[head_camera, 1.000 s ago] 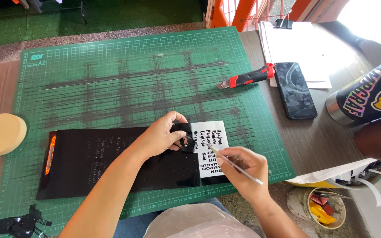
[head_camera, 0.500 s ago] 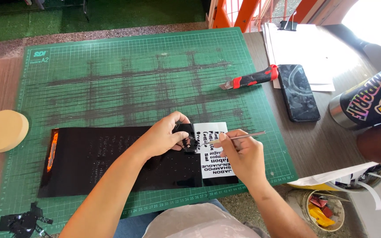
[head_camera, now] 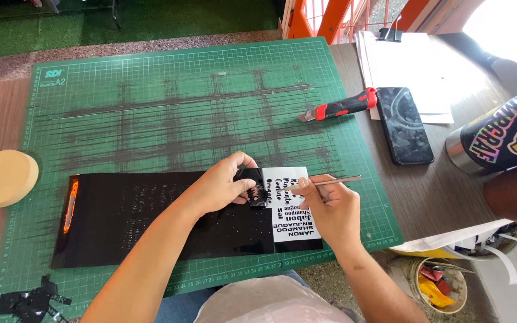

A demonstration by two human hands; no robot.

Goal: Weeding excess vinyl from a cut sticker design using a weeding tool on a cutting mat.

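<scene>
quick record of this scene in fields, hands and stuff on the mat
left hand: pinches peeled black vinyl, curled back off the sheet
right hand: holds a thin metal pick, tip on the white backing
black vinyl sheet: flat on the green cutting mat
white backing: bared at the sheet's right end, black lettering left on it
utility knife: red and black, at mat's right edge
phone: beside knife

You get bright, even daylight here. The top right corner blows out to white, so light enters from there. The phone (head_camera: 404, 123) and the black sheet (head_camera: 151, 218) catch glare, with an orange gleam at the sheet's left end. Your hands throw only soft, short shadows. Focus is sharp across the mat (head_camera: 169, 101); its straight edges bow slightly toward the frame borders.
</scene>
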